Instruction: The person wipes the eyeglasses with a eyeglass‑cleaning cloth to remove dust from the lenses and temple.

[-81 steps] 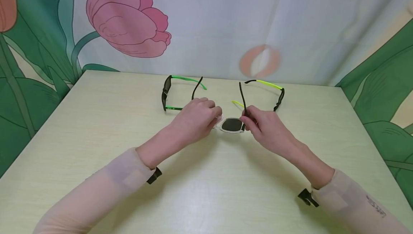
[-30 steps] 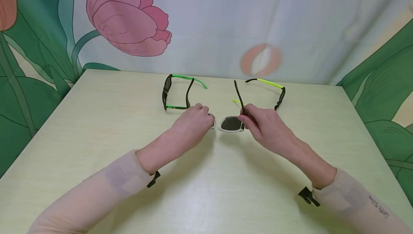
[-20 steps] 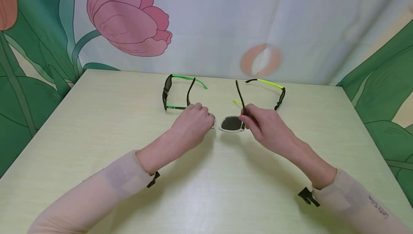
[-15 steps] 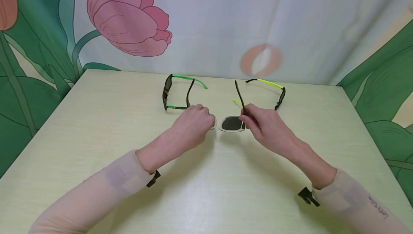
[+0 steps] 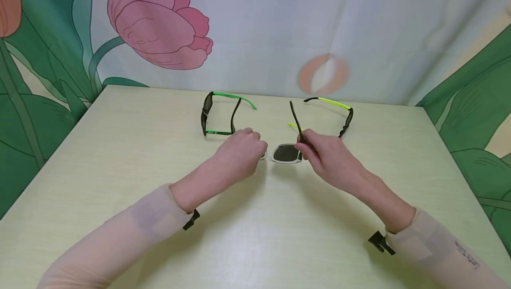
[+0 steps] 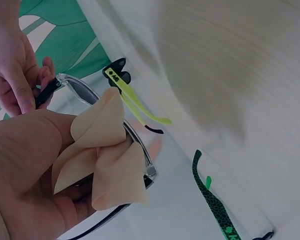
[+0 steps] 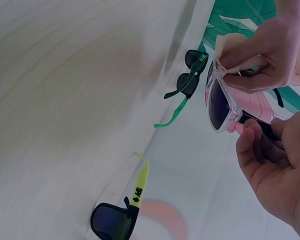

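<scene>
Clear-framed sunglasses (image 5: 286, 153) with dark lenses and black temples are held up over the table, temples unfolded and pointing away from me. My right hand (image 5: 333, 158) pinches one black temple (image 7: 258, 123) near its hinge. A beige lens cloth (image 6: 115, 165) is bunched in my left hand (image 5: 239, 155), which grips the lens at the other end through it. In the right wrist view, the cloth (image 7: 230, 46) lies over both faces of that lens. The head view hides the cloth and most of this lens behind my left hand.
Sunglasses with green temples (image 5: 205, 114) stand unfolded at the back left of the table (image 5: 255, 236). Another pair with yellow temples (image 5: 346, 121) stands at the back right, partly behind my right hand. A printed curtain (image 5: 255, 27) hangs behind the table's far edge.
Since the oldest frame, my left hand has shifted slightly left along the clear-framed sunglasses. In the latest frames it moves only a little, while my right hand stays nearly still on the temple.
</scene>
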Tool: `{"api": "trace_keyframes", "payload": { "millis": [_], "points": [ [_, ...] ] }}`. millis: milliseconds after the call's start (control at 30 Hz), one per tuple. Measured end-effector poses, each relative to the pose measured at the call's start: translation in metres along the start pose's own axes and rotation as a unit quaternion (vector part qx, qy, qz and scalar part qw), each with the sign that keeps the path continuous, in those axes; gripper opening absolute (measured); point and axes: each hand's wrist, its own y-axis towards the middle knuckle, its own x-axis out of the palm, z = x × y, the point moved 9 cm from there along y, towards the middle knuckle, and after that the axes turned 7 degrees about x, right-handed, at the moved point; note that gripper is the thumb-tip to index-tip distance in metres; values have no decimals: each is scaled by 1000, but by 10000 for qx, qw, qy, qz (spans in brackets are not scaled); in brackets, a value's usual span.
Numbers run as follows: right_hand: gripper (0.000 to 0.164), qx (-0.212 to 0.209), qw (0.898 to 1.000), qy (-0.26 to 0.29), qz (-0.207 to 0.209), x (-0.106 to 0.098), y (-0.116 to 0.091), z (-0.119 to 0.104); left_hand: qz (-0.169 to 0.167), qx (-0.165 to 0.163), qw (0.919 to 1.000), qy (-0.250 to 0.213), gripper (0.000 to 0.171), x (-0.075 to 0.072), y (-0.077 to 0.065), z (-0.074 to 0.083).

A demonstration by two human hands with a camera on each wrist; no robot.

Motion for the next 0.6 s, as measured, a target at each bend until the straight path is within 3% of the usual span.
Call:
{"api": "trace_keyframes", "payload": {
  "millis": [333,600],
  "points": [
    [11,15,10000,-57,1,0,0,2,-319,-207,9977,567,23,4,-1,-3],
    [10,21,10000,-41,6,-1,0,2,-121,-164,9976,658,21,-1,0,0]
  ]
}}
